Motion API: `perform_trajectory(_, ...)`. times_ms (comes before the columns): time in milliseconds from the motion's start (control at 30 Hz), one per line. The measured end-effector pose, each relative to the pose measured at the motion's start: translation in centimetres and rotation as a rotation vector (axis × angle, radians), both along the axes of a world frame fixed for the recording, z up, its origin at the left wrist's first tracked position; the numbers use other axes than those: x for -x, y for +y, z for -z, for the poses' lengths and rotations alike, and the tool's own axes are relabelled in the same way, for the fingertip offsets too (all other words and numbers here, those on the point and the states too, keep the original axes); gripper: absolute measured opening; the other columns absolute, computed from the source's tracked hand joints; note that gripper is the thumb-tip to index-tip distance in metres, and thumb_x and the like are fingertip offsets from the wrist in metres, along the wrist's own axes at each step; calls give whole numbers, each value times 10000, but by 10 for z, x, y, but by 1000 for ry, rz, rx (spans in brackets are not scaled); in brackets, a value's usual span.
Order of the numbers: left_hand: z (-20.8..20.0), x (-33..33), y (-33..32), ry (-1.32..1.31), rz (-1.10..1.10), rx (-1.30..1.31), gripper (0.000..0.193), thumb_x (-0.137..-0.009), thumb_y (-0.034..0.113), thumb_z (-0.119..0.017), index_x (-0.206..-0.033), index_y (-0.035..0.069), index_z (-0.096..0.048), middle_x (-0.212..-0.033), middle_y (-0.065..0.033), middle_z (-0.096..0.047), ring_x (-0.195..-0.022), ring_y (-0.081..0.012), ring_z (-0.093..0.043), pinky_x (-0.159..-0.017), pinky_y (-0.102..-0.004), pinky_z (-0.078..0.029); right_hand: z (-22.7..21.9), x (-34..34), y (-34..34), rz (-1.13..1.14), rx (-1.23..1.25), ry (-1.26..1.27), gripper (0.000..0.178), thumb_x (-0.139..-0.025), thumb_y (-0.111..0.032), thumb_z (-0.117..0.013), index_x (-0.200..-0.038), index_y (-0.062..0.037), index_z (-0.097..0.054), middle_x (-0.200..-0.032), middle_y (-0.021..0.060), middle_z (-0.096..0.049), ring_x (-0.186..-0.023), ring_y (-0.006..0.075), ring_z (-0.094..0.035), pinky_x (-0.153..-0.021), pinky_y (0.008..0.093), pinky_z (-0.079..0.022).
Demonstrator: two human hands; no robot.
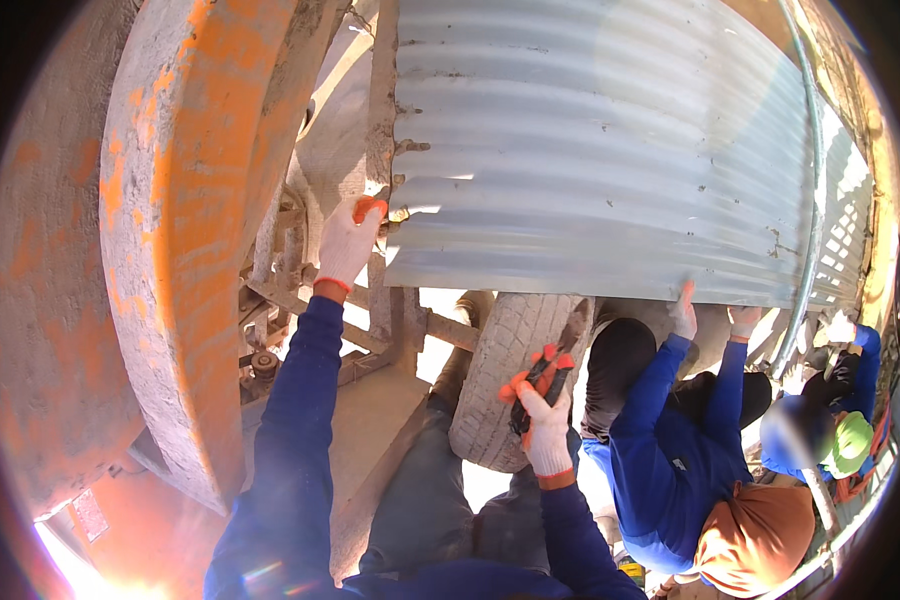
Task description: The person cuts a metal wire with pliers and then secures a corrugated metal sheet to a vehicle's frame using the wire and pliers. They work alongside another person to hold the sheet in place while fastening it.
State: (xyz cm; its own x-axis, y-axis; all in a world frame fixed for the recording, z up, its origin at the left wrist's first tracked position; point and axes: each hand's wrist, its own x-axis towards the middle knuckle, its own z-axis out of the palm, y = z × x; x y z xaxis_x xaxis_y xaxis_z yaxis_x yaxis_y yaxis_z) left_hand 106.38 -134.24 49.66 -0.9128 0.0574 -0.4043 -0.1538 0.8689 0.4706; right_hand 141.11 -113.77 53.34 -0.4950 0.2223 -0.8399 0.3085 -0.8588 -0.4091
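Metal sheet [610, 150]: upper centre to right of frame. Right hand [547, 432]: grip closed around pliers [564, 372]. Left hand [346, 245], at the post [380, 120]: grip I cannot tell. Risk: sheet could slip, if poorly supported.

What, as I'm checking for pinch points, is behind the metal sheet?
Past the lower edge of the sheet, part of a tyre shows, the right hand and tool in front of it. Anything farther behind the sheet is covered and cannot be seen.

Downward head-worn fisheye view
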Motion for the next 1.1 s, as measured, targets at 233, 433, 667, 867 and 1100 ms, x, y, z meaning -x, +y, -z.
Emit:
perform_trajectory(233,39,40,48,-222,218,525,728,-829,541,-759,-1263,-40,-705,-1209,-270,-753,-1133,-395,-734,-982,-476,-569,36,39,55,296,-11,-55,530,-958,-13,-733,-1450,-56,-542,-1118,79,-706,-913,223,-739,-859,441,-637)
perform_trajectory(433,74,48,20,-244,-163,71,807,-807,288,-878,-1473,-54,-576,-1311,-253,-716,-1139,-320,-740,-971,-398,-576,48,85,60,210,-59,-151,390,-1007,-93,-725,-1370,-90,-583,-1046,29,-668,-833,192,-711,-777,415,-629)
perform_trajectory(667,67,42,8,-406,-588,-617,456,-962,57,-742,-1382,0,-573,-1143,-124,-738,-940,-189,-741,-803,-334,-601,78,87,80,154,-87,-236,290,-1005,-138,-745,-1247,-47,-613,-1053,56,-672,-781,204,-729,-679,417,-651)
perform_trajectory(867,33,31,6,-328,-524,-762,363,-950,42,-757,-1291,16,-635,-1117,-84,-746,-959,-156,-731,-808,-310,-580,82,85,76,62,-158,-204,149,-1004,-76,-723,-1119,-20,-647,-952,65,-687,-735,204,-730,-651,404,-652)
perform_trajectory(1100,44,44,4,-283,-517,-757,256,-979,11,-696,-1233,9,-676,-1102,-86,-747,-1041,-155,-720,-870,-284,-590,75,90,76,-72,-166,-142,185,-998,-38,-707,-1172,-1,-659,-936,68,-694,-774,212,-745,-700,399,-671)
